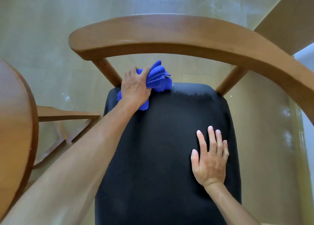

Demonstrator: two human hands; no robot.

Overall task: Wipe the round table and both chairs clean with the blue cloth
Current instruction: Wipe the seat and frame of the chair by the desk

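I count one chair point(169, 139) with a black seat, center frame; one blue cloth point(158, 80) at its upper left; one round table point(15, 114) at the left edge; and two hands: left hand point(135, 88), right hand point(209, 158).

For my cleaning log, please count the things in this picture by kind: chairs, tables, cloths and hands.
Chairs: 1, chair with black seat
Tables: 1, round table at left edge
Cloths: 1, blue cloth
Hands: 2, left hand gripping the cloth, right hand flat on the seat
Total: 5
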